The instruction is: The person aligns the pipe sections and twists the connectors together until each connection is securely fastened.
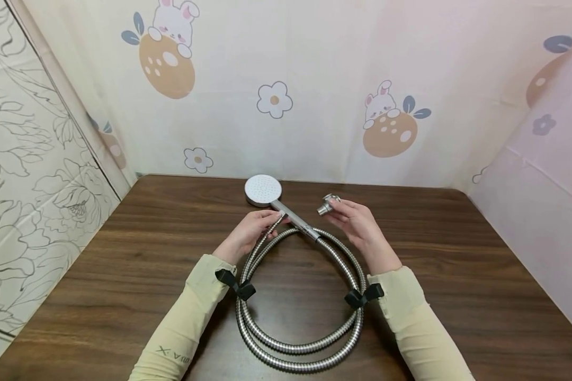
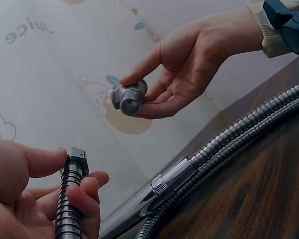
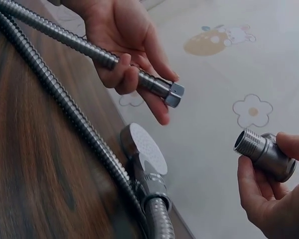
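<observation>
My left hand (image 1: 248, 233) grips a flexible metal shower hose (image 3: 97, 51) just below its end, between thumb and curled fingers. The hex nut (image 3: 175, 95) at that end sticks out past the fingers. Raised to the right, my right hand (image 1: 359, 227) pinches a small chrome angled pipe fitting (image 3: 261, 153) between thumb and fingers. Its threaded end (image 3: 247, 143) faces the hose nut, with a gap between them. Behind the left hand, a shower head (image 1: 263, 189) with a white round face lies on the table, its chrome handle (image 1: 291, 214) joined to the hose's other end.
The hose lies in wide loops on the dark wooden table (image 1: 171, 254). Black straps (image 1: 240, 286) are on both wrists, over the sleeve cuffs. A curtain (image 1: 314, 63) printed with rabbits and flowers hangs behind the table's back edge.
</observation>
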Motion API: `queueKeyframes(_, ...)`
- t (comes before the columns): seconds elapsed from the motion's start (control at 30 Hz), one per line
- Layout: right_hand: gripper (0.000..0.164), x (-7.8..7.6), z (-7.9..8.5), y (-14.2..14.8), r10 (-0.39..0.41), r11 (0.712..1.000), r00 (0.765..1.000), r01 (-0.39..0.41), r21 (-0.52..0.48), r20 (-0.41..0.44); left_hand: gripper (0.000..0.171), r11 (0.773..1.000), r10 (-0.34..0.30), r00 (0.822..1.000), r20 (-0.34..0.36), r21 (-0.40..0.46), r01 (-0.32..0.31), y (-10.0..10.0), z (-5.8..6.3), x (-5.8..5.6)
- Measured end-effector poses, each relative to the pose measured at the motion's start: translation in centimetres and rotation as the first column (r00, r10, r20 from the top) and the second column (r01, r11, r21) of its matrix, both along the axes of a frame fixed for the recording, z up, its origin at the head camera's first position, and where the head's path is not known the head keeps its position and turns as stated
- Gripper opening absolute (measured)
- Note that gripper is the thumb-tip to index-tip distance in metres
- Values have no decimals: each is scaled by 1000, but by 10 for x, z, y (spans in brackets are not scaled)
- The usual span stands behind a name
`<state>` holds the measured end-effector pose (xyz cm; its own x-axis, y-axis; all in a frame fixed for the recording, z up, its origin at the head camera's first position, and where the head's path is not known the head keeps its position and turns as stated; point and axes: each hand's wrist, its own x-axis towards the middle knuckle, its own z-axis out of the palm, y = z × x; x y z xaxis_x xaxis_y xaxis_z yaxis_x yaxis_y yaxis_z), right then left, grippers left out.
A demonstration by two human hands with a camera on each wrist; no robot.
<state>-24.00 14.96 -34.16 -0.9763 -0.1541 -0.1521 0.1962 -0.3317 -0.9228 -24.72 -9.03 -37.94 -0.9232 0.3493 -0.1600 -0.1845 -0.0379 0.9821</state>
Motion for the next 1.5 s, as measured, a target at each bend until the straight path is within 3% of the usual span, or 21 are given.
queueKeyframes(0.27, 12, -3, 1, -13, 13, 1000, 1000, -13, -6, -19, 28, 998, -9, 1000, -14, 55, 10, 1, 3, 2)
queueKeyframes(0.57, 11, -2, 5, -25, 25, 999, 1000, -26, -31, -16, 29, 999, -5, 1000, -15, 46, 6, 3, 3, 5)
queueKeyframes(0.77, 5, -2, 6, -33, 27, 999, 999, -26, 35, -28, 19, 998, -17, 999, -48, 54, 20, 3, 3, 7)
queueKeyframes(0.93, 18, -3, 3, -38, 26, 996, 999, -23, 90, -39, 12, 998, -40, 997, -64, 55, 44, 4, 3, 8)
queueKeyframes(1.23, 37, -3, 2, -47, 28, 994, 999, -24, 107, -39, 29, 999, -47, 997, -63, 18, 49, 6, 4, 10)
queueKeyframes(1.5, 42, -1, 5, -53, 31, 989, 999, -25, 143, -40, 25, 997, -60, 995, -74, 40, 63, 5, 3, 11)
